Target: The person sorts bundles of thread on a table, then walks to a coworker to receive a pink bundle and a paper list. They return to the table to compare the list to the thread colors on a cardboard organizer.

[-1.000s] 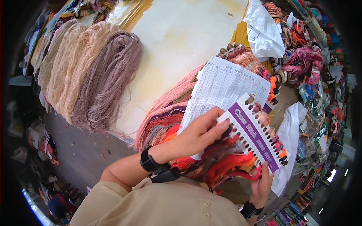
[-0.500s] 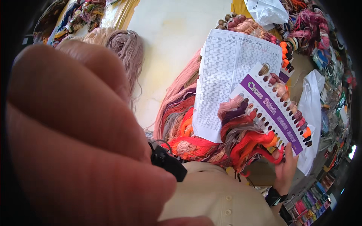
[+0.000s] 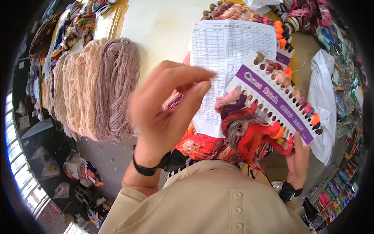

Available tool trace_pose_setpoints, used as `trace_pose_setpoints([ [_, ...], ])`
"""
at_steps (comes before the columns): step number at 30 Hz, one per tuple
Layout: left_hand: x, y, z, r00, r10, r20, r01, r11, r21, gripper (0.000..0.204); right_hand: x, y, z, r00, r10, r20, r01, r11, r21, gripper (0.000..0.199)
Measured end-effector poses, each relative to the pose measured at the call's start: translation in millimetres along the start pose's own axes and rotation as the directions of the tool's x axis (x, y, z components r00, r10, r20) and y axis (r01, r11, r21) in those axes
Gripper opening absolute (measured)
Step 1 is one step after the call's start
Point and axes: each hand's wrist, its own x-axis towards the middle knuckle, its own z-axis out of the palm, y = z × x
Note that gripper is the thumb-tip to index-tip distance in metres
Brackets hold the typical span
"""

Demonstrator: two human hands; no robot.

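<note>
My right hand (image 3: 299,158) grips the lower right corner of a white and purple thread card (image 3: 269,93), thumb on its face. Small loops of thread fill many of the holes along both card edges. From its lower left edge hang red, orange, grey, purple and pink embroidery threads (image 3: 249,128). Raised left of the card, my left hand (image 3: 167,105) has thumb and forefinger brought together in a pinch. Its fingertips are blurred, and whatever they may hold does not show. Behind the card lies a printed table sheet (image 3: 214,58), partly covered by it.
Beige and mauve yarn hanks (image 3: 117,85) hang over the table's left edge. More red and orange skeins (image 3: 200,144) lie under the sheet. A second thread card shows behind the sheet. A white plastic bag (image 3: 321,105) and wrapped skeins are at the right.
My left hand has moved down and away from the camera, uncovering the yarn hanks on the left. The card and my right hand have shifted slightly left and up in the picture.
</note>
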Motion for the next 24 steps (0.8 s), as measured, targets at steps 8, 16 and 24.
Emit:
trace_pose_setpoints([
  [8,-36.1,-36.7,58.6,0.848,-0.414,0.331,0.530,0.683,-0.503,0.019,1.5,-4.3,-6.7,0.998,-0.049,0.036,0.049,0.999,-0.007,0.026],
  [16,-22.7,-33.1,68.2,0.745,-0.520,0.419,0.663,0.505,-0.553,0.022,8.5,1.5,-4.2,0.989,-0.141,0.043,0.143,0.988,-0.051,0.033],
  [24,-25.8,-40.2,56.1,0.755,-0.490,0.436,0.653,0.508,-0.562,0.030,-8.2,-13.3,0.1,0.988,-0.104,0.114,0.107,0.994,-0.023,0.042],
])
